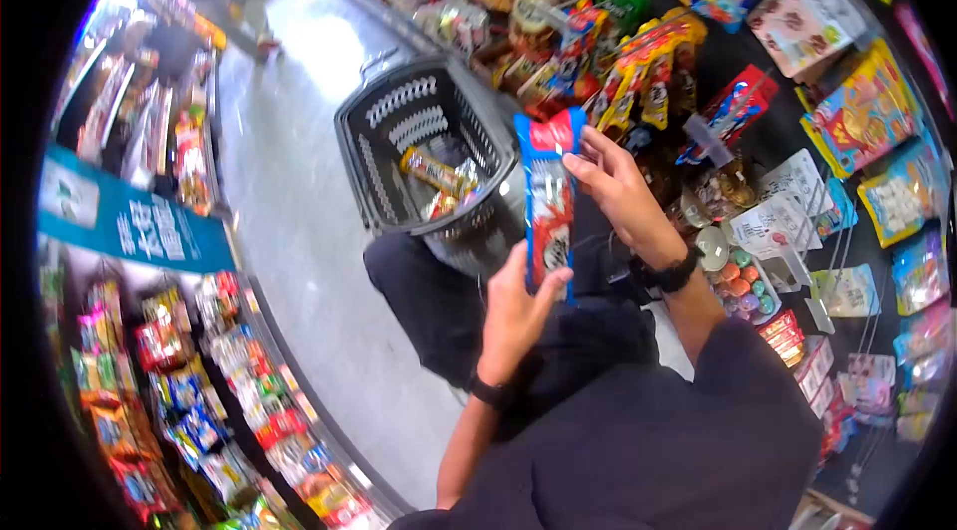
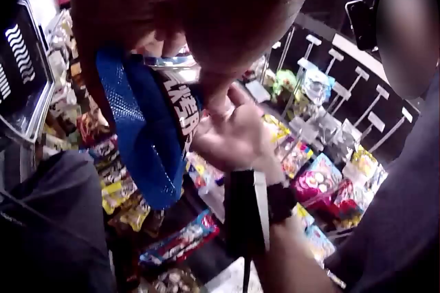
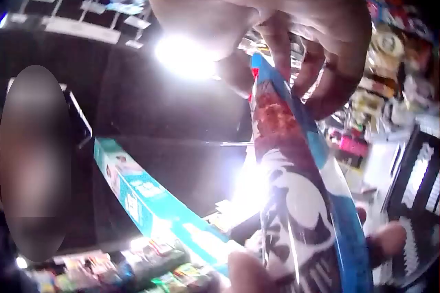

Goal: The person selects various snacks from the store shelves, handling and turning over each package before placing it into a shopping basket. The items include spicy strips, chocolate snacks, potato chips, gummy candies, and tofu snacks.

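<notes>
A long blue and red snack packet [image 1: 550, 201] with a clear window is held upright between both hands, over the person's lap. My left hand [image 1: 512, 316] grips its lower end, thumb across the front. Near the top, my right hand [image 1: 623, 193] pinches the packet's right edge between thumb and fingers. The left wrist view shows the packet's blue underside [image 2: 144, 128] hanging below the left fingers. In the right wrist view the printed front of the packet [image 3: 292, 190] runs from the right fingers down to the left hand.
A dark shopping basket [image 1: 344, 136] with a few snack packs [image 1: 437, 174] inside stands on the grey floor, just beyond the knees. Pegboard racks of hanging sweets [image 1: 862, 111] rise close on the right. Shelves of bagged snacks [image 1: 189, 410] line the left, past a teal sign [image 1: 140, 216].
</notes>
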A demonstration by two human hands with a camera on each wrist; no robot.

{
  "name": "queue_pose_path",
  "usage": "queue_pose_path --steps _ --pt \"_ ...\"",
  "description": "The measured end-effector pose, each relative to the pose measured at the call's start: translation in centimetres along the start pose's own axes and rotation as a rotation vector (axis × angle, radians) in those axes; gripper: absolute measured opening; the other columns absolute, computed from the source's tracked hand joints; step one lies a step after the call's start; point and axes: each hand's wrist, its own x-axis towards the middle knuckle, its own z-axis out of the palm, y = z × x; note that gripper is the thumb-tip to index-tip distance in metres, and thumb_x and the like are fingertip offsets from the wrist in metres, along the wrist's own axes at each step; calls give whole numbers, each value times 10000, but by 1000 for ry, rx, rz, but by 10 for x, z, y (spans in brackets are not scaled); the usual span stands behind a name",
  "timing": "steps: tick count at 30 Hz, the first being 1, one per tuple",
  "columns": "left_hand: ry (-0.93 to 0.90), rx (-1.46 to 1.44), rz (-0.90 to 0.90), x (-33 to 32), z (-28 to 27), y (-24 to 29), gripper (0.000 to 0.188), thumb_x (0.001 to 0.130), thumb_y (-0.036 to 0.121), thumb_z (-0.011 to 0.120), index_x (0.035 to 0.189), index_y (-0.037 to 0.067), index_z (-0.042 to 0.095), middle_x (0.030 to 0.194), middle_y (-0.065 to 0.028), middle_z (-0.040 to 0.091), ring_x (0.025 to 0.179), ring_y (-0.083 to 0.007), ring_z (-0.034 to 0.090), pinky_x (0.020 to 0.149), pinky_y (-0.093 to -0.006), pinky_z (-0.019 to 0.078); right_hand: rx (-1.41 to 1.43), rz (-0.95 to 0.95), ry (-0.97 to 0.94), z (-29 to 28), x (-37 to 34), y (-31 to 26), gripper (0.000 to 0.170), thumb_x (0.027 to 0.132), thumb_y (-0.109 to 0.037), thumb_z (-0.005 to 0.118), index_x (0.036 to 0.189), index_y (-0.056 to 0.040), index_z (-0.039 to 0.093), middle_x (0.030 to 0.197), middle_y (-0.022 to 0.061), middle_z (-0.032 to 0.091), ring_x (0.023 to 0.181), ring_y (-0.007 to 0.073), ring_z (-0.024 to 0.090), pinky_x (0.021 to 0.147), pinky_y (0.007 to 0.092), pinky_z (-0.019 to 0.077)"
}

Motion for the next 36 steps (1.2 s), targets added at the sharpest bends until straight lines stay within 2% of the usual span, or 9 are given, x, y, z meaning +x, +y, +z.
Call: queue_pose_path --steps 4,8,13,18,23,28,31,32,36 --pt "131 61 -239 -9 -39 20 408 814 115 774 1153 -19 591 854 -60 678 748 -93 619 684 -262 513 80 180 -431 34 10 26 476 911 -189 691 1308 -14 494 1148 52 620 1035 116 592 935 290 471" --pt "494 469 127 -9 -63 -9 477 704 135 831 1128 39 634 1084 -125 682 917 -290 664 764 -354 505 263 162 -573 53 15 48 493 875 -128 719 1299 -28 489 1218 68 588 1124 166 576 990 324 451" --pt "622 793 345 4 -96 -13 420 670 -21 764 1068 98 701 1086 -48 681 1008 -220 633 864 -352 443 297 -54 -763 60 42 75 605 811 -82 761 1329 -44 451 1273 75 555 1199 221 545 1030 384 434" --pt "520 612 224 34 -111 -38 512 708 -4 786 1196 57 645 1122 -117 665 1028 -269 643 895 -357 482 331 35 -607 69 67 93 569 839 -88 742 1329 -45 456 1237 75 577 1184 187 546 1016 355 444" --pt "463 -185 -274 93 -97 -105 332 900 145 681 1175 -24 600 920 -118 683 800 -152 648 733 -289 509 -35 567 -685 84 132 137 360 926 -184 659 1237 -35 555 1170 33 605 1096 107 561 916 280 470" --pt "224 -54 -484 152 -116 -191 411 934 267 629 1213 -29 571 934 -162 690 784 -203 674 706 -325 521 -193 798 -630 89 206 210 380 924 -288 656 1212 -51 582 1109 8 626 992 82 571 823 247 456" --pt "220 372 -455 174 -117 -224 432 925 268 640 1221 -37 561 1010 -201 670 816 -244 676 727 -341 525 -223 826 -670 85 236 267 386 928 -338 645 1182 -50 603 1064 -5 634 942 71 566 778 222 440" --pt "193 152 -572 179 -117 -239 469 932 235 651 1295 -31 518 976 -109 677 820 -126 639 743 -263 506 -232 819 -676 84 241 284 382 931 -322 643 1200 -52 609 1046 -15 638 903 56 557 758 206 425" --pt "284 698 -340 169 -116 -287 541 868 176 681 1321 -44 483 1275 -260 543 1215 -385 514 1035 -415 402 -484 386 -519 77 241 326 442 945 -251 625 1272 36 547 1047 85 665 956 122 615 840 301 496"
